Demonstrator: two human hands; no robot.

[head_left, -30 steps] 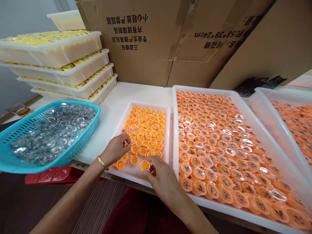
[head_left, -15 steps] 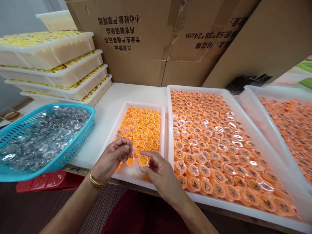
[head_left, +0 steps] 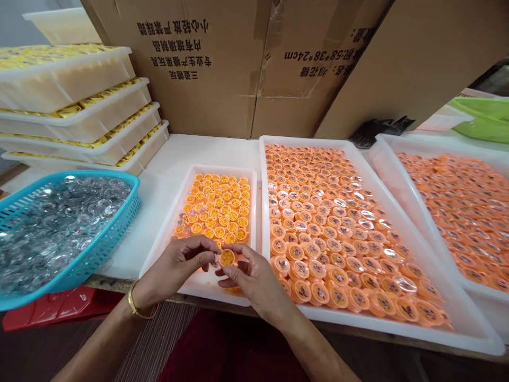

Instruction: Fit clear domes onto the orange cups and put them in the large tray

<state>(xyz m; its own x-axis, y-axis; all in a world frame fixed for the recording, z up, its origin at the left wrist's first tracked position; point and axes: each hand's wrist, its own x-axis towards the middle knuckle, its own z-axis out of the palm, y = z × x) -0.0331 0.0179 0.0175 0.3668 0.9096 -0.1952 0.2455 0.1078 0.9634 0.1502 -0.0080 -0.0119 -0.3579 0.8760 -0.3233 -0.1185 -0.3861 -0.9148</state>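
My right hand (head_left: 250, 276) pinches a small orange cup filled with yellow bits (head_left: 227, 258) above the near end of a small white tray (head_left: 167, 228). My left hand (head_left: 178, 265) meets it from the left, fingers pinched together at the cup's edge on something small I cannot make out. The small tray holds several more open orange cups (head_left: 217, 207) in rows. To its right a large white tray (head_left: 397, 329) is packed with orange cups under clear lids (head_left: 326, 223).
A blue basket of clear lids (head_left: 59, 228) sits at the left. Stacked white trays with yellow pieces (head_left: 79, 116) stand behind it. Cardboard boxes (head_left: 238, 63) wall off the back. Another tray of orange cups (head_left: 457, 201) lies at the right. The table edge runs just below my hands.
My right hand has lifted one cup out of the small tray toward me. My left hand has come off the tray and joined it at the cup. The view has shifted right.
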